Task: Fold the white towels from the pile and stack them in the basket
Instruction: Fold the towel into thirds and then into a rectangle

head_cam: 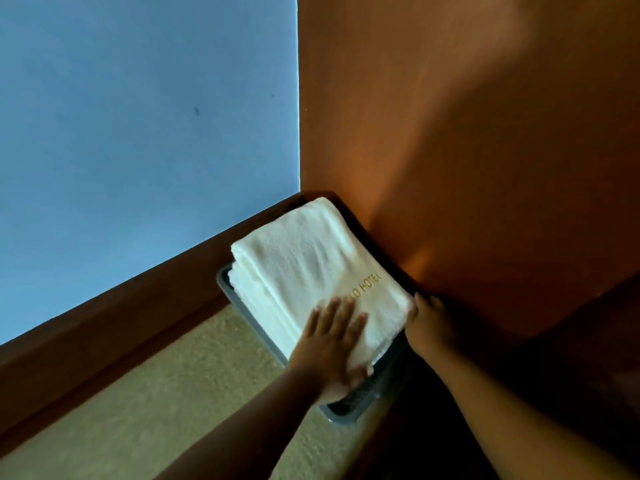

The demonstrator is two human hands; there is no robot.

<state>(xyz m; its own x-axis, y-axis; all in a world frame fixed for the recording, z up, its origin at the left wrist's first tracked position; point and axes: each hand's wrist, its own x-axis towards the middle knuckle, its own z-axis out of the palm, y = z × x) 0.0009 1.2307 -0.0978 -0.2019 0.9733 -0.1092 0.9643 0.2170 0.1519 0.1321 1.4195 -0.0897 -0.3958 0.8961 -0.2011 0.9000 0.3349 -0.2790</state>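
A hotel room: the towel (pixel 301 268) reads "HOTEL".

Blue wall (pixel 138 133), orange wall (pixel 467 116), beige carpet (pixel 156 410)

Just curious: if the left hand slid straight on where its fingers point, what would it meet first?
The left hand would first cross the gold lettering on the top towel; beyond, probably the orange wall.

My head view is dim and soft, with motion smear over the folded towel (pixel 304 268) and its gold lettering (pixel 367 286), whose first letters I cannot read. A warm patch of light glows on the orange wall (pixel 419 258) beside it. The blue wall (pixel 138 133) is evenly lit, and deep shadow swallows the lower right corner.
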